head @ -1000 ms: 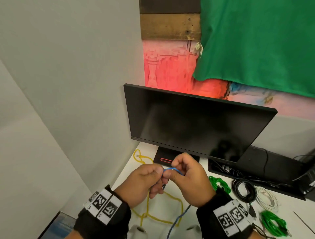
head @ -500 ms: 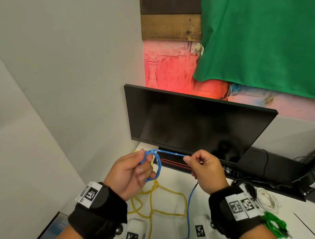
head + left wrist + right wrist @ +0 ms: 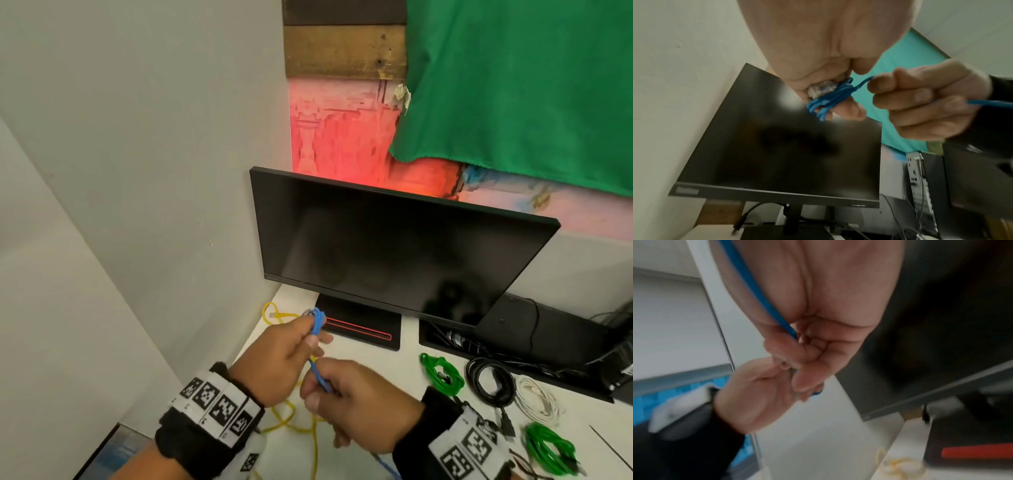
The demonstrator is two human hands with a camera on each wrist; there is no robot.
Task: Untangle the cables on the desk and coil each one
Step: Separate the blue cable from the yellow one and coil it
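My left hand (image 3: 294,346) grips a small coil of thin blue cable (image 3: 317,322) above the desk's left end. In the left wrist view the blue cable (image 3: 828,99) is looped round my fingers beside its clear plug (image 3: 821,88). My right hand (image 3: 346,394) sits just below and right of it and pinches the loose run of the same cable, which trails down past the wrist. The blue cable (image 3: 758,295) crosses my right palm in the right wrist view. A yellow cable (image 3: 291,421) lies loose on the white desk (image 3: 383,363) under both hands.
A black monitor (image 3: 394,246) on its stand fills the back of the desk. To the right lie two green coils (image 3: 442,375), a black coil (image 3: 489,380) and a white coil (image 3: 537,399). A black box with wires stands behind them. A wall closes the left side.
The hands were spread apart half a second ago with a wide blue loop in the left. Now the right hand has come down under the left, and the loop is a tight coil.
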